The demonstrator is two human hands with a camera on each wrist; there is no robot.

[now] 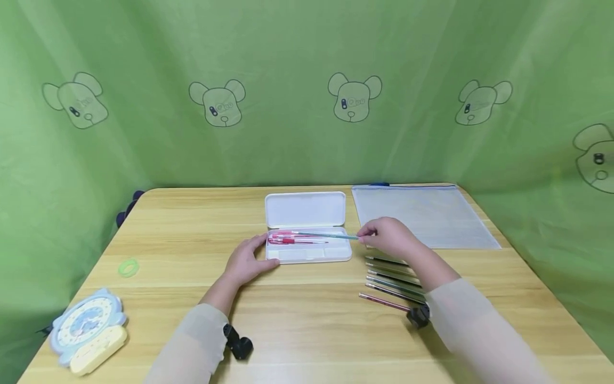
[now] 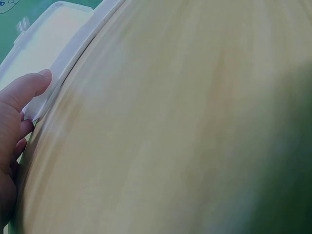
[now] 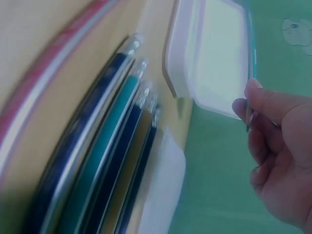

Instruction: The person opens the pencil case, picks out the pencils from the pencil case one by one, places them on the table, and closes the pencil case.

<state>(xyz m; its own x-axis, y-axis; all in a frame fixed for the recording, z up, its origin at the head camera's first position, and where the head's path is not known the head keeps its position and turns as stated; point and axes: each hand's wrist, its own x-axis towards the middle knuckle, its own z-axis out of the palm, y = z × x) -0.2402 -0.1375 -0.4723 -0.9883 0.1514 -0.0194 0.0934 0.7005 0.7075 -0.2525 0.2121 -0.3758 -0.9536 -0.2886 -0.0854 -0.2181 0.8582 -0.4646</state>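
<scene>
A white pencil case (image 1: 314,256) lies with its lid (image 1: 305,210) raised at the middle of the table. Inside it are red-and-clear pens (image 1: 290,241). My left hand (image 1: 245,262) grips the case's left end; in the left wrist view its thumb (image 2: 36,85) lies over the rim and the other fingers bend round the side. Between thumb and fingertips my right hand (image 1: 390,236) pinches one end of a green pencil (image 1: 331,235), which reaches across the open case. Several pencils (image 1: 393,288), dark, green, gold and red, lie side by side below the right forearm.
A translucent zip pouch (image 1: 427,218) lies at the back right. At the front left stands a blue and yellow toy clock (image 1: 88,325), with a light green ring (image 1: 128,268) behind it. Green curtains (image 1: 297,149) border the table's back and sides.
</scene>
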